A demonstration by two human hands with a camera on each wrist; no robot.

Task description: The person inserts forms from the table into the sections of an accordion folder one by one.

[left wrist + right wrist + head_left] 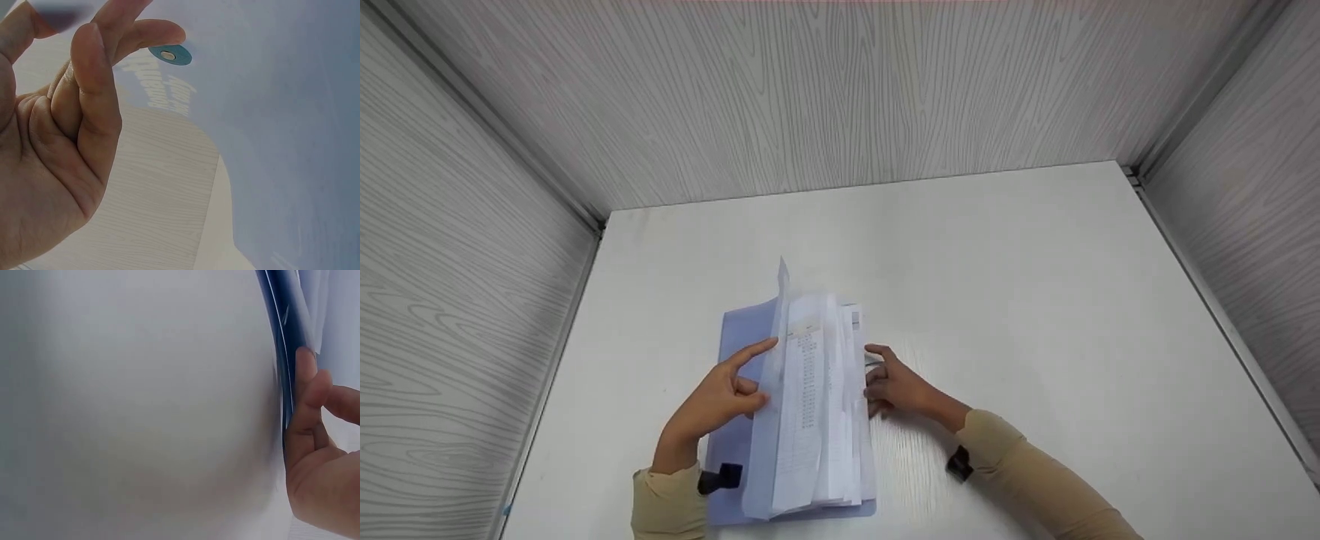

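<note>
Right hand [896, 390] fingertips hidden behind the paper stack [817, 405], its print too small to read; right wrist view mostly blur beside the grip.

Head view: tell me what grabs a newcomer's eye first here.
A blue folder lies open on the white table, near its front edge, with a sheaf of printed papers standing up out of its middle. The left hand pinches a translucent sheet on the left of the sheaf, while the right hand touches the stack's right edge. Grey wood-grain walls box in the table on three sides.
</note>
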